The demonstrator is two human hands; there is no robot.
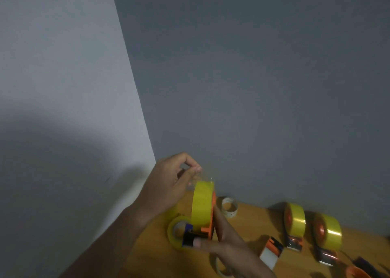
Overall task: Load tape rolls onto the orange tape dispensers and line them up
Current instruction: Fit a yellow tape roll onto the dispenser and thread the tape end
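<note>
head view: three loaded dispensers (pixel 295 225), two hands (pixel 168 185)

The left hand (pixel 168 185) is sitting above and to the left of the dispenser (pixel 207 225), which is standing on the table (pixel 152 256) with a tape roll (pixel 202 204) mounted on it. The right hand (pixel 228 248) is lying just right of that dispenser, its thumb reaching across the near end. A loose roll (pixel 176 233) is lying below the left hand, left of the dispenser and touching it. Beyond the right hand, by the wall, a small roll (pixel 229 207) is standing. Further right of the right hand, two loaded dispensers (pixel 294 223) are standing side by side, with a small boxy piece (pixel 271 254) lying between them and the hand.
</note>
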